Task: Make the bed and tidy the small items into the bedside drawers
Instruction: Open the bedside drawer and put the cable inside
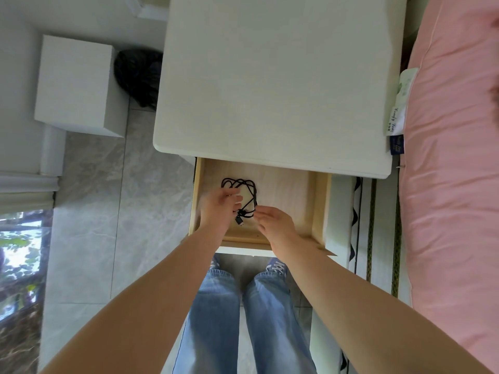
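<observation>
The black cable [244, 197] lay in a loose coil inside the open wooden drawer [283, 190], its loops fanned out ahead of the fingers toward the back of the drawer, its long axis running from there to the plug end, which pointed back toward the person between the two hands. The left hand [220, 209] was palm down over the coil's left side, fingers curled and seemingly pinching the loops, though the blur kept me from being sure. The right hand [272, 221] reached in just beside it, fingertips bent onto the bundled part near the plug. Both forearms stretched straight down and forward from the body, nearly parallel, crossing the drawer's front edge. To the right of the right hand the drawer floor was bare wood up to the side wall; just above the hands the white bedside top [270, 85] overhung the drawer's back. The pink bedding [453, 171] lay well off to the right.
</observation>
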`<state>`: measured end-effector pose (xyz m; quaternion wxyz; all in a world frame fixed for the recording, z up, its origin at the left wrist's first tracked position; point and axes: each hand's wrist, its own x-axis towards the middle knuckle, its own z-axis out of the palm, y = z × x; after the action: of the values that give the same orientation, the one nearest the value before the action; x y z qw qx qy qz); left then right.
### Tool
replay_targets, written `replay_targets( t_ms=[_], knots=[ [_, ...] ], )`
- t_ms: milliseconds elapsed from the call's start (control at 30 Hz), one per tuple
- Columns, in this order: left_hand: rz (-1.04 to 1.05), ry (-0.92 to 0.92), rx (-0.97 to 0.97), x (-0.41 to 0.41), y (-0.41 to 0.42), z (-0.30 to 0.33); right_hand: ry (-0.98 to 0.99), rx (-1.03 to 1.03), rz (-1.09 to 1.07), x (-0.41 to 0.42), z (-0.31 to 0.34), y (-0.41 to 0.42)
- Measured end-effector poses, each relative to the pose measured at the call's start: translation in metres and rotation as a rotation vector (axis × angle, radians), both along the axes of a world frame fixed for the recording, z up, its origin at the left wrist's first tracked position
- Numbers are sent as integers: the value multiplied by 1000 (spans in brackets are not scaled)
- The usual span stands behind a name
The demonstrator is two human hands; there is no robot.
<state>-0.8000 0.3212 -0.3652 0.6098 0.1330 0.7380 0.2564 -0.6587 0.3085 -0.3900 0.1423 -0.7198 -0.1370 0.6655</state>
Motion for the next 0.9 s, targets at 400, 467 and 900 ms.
replay_targets(
  t_ms=[400, 467, 900],
  knots=[
    [31, -118, -272, 9, -48, 38, -11, -327, -115, 14, 65, -32],
    [2, -187, -448, 10, -56, 48, -76, -396, -124, 19, 68, -42],
    [195, -290, -544, 14, -74, 35, -47, -511, -396, 31, 71, -43]
  ],
)
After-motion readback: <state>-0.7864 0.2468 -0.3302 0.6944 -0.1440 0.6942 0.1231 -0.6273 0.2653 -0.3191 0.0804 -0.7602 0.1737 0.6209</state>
